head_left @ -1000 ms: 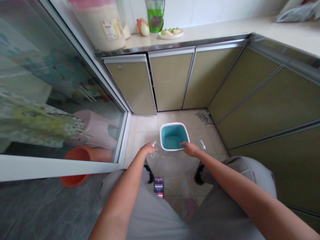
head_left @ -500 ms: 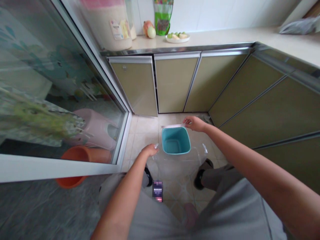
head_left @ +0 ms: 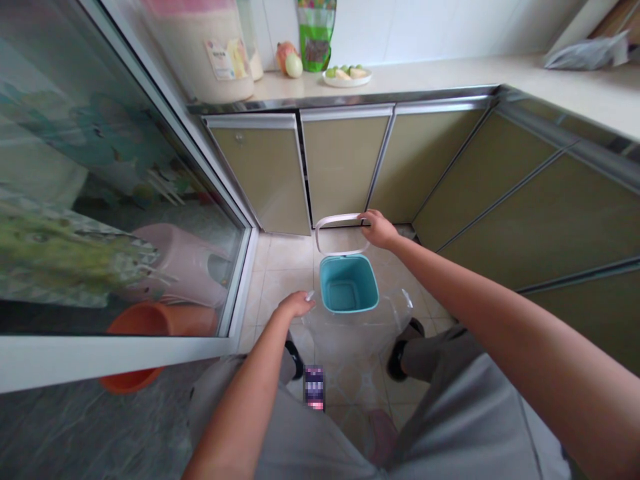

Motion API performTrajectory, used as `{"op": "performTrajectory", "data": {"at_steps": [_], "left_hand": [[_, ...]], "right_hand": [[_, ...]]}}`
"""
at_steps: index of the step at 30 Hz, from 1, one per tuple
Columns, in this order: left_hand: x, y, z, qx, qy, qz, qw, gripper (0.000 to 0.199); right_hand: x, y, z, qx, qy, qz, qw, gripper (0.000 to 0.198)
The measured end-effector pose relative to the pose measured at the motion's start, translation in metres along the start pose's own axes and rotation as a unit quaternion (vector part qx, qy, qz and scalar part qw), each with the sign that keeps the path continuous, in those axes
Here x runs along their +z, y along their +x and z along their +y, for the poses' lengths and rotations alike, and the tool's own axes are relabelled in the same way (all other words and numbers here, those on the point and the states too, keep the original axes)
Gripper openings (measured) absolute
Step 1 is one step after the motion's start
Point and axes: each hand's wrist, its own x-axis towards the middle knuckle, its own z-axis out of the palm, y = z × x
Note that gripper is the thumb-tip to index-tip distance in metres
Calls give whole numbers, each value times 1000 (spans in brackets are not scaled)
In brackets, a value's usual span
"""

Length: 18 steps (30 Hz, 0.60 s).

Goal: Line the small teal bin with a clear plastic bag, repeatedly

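A teal trash bin (head_left: 349, 285), open at the top, stands on the tiled floor between my feet. Its pale, squarish rim ring (head_left: 325, 235) is tilted up at the bin's far edge. The fingers of my right hand (head_left: 379, 229) are closed on the ring's upper right side. To the left of the bin, my left hand (head_left: 297, 305) pinches a clear plastic bag (head_left: 360, 330). The thin bag spreads out in front of the bin toward my right shoe, its outline faint.
Cabinets (head_left: 345, 160) stand ahead and along the right. A glass sliding door (head_left: 125, 200) is on the left, with an orange bucket (head_left: 140, 320) behind it. On the floor by my left shoe lies a blurred-out dark rectangle (head_left: 315, 387). A fruit plate (head_left: 347, 77) sits on the counter.
The rim ring has swung up from nearly edge-on to a steeper tilt, raised by my right hand. My left hand keeps its pinch on the plastic bag. The view has shifted slightly.
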Motion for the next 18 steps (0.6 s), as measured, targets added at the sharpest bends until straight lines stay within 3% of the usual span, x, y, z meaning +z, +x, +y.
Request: {"op": "performTrajectory", "data": {"at_steps": [7, 12, 15, 18], "left_hand": [[3, 5, 0, -6, 5, 9, 1000, 33], [4, 5, -1, 2, -20, 2, 1000, 33], [3, 4, -1, -1, -32, 8, 999, 35], [2, 4, 0, -2, -30, 19, 999, 35]], "right_hand": [[-6, -8, 0, 15, -39, -54, 998, 66], [-19, -20, 0, 14, -9, -32, 999, 67], [-24, -54, 12, 11, 46, 28, 998, 62], [-19, -109, 34, 80, 31, 41, 995, 53]]}}
